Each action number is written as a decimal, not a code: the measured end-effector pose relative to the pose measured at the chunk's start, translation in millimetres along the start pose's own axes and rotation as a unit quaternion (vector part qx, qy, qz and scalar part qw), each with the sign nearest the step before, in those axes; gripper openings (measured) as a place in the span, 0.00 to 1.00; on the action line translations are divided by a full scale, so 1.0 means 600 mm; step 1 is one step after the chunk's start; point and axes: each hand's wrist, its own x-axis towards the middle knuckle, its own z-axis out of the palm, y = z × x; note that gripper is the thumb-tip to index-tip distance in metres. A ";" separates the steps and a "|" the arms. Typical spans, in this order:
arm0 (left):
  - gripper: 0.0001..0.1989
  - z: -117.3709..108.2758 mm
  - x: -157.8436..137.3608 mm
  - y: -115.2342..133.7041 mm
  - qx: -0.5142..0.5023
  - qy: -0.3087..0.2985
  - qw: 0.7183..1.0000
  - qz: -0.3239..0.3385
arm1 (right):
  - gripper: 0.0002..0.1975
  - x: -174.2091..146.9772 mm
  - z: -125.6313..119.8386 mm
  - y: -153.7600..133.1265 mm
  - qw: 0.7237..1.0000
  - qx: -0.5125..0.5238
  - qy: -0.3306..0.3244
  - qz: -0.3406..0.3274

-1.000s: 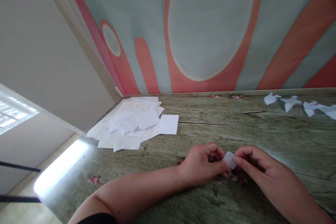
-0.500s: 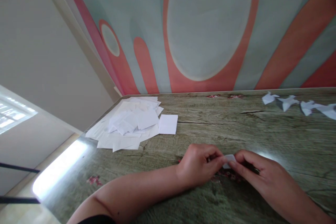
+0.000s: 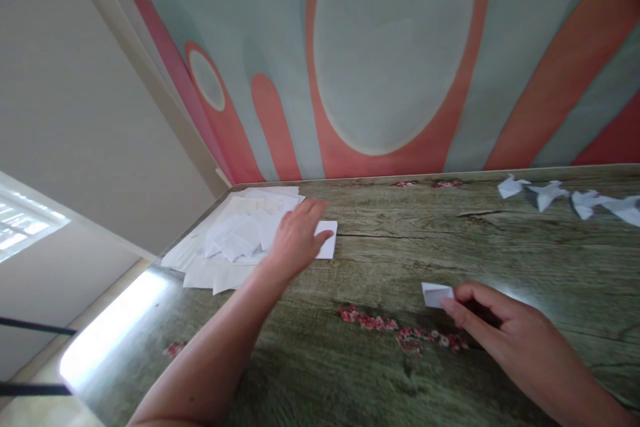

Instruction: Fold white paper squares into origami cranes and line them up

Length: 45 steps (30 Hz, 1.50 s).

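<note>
Between the thumb and fingers of my right hand (image 3: 493,320) is a small folded piece of white paper (image 3: 436,294), held just above the wooden-patterned table (image 3: 380,373). My left hand (image 3: 300,237) is open, fingers apart, over the right side of the paper pile (image 3: 200,260). Under and beside its thumb lies a white paper square (image 3: 327,247), partly covered by the hand. I cannot tell whether the thumb touches it.
Several folded white paper figures (image 3: 549,195) lie in a row at the far right of the table. A wall with a coral and grey-green pattern (image 3: 390,53) rises behind the table's back edge. Printed red flowers (image 3: 367,320) mark the tabletop.
My left hand has let go of the folded paper and moved left and away, over to the pile and the square. My right hand stays nearly in place, still holding the folded paper.
</note>
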 end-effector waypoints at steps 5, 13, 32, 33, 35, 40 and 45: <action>0.45 -0.012 0.011 -0.167 0.140 -0.266 0.946 -0.123 | 0.20 0.005 0.000 0.006 1.000 -0.006 -0.019 0.011; 0.36 0.006 0.002 -0.207 0.135 -0.312 0.934 -0.108 | 0.19 0.004 -0.001 0.004 1.000 0.000 -0.017 0.005; 0.27 -0.036 0.003 -0.228 0.244 -0.167 0.927 -0.230 | 0.17 0.009 -0.001 0.002 0.999 -0.005 -0.011 -0.029; 0.27 -0.034 0.000 -0.229 0.240 -0.179 0.925 -0.233 | 0.17 0.009 -0.001 0.001 0.999 -0.007 -0.009 -0.030; 0.30 -0.025 -0.003 -0.229 0.229 -0.207 0.922 -0.235 | 0.17 0.008 0.000 0.001 0.999 -0.010 -0.004 -0.031; 0.37 0.000 -0.001 -0.233 0.212 -0.235 0.915 -0.249 | 0.17 0.007 0.002 0.006 0.999 -0.009 -0.008 -0.034; 0.39 0.006 0.000 -0.246 0.204 -0.239 0.913 -0.260 | 0.17 0.008 0.003 0.012 0.999 -0.011 -0.029 -0.031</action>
